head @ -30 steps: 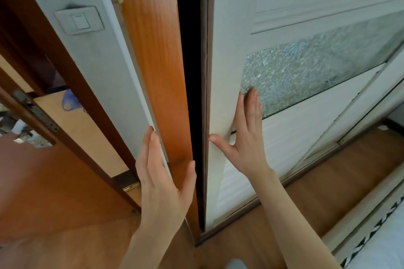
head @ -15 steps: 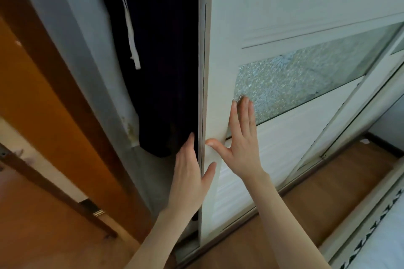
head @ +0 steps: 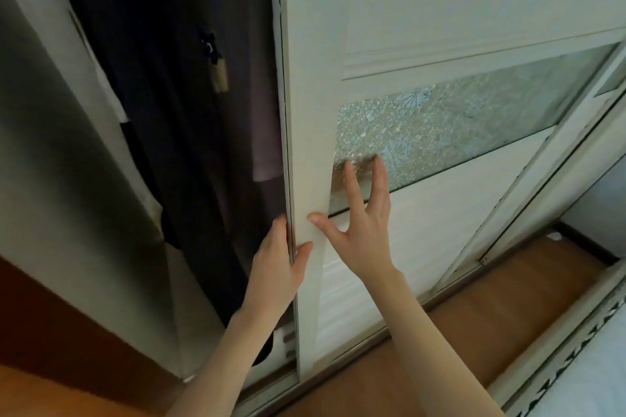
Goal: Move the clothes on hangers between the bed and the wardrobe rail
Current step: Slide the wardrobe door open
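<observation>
The white sliding wardrobe door (head: 440,3), with a frosted patterned glass panel (head: 457,125), stands partly slid aside. My left hand (head: 276,267) grips its left edge, thumb on the front and fingers hidden behind the edge. My right hand (head: 362,230) presses flat on the door face, fingers spread up onto the glass. In the dark opening hang dark clothes (head: 169,105), one with a small wooden toggle (head: 220,78), and a mauve garment (head: 266,152) next to the door edge. The rail and hangers are out of sight. A corner of the bed (head: 596,386) shows at bottom right.
The wardrobe's grey side panel (head: 67,196) rises on the left. A second sliding door (head: 542,196) lies further right in the same track. Wooden floor (head: 474,332) runs between the wardrobe and the bed's patterned edge (head: 572,342).
The sliding door has moved to the right and the gap is wider, showing more hanging clothes. My left hand went from the wooden door frame to the sliding door's edge.
</observation>
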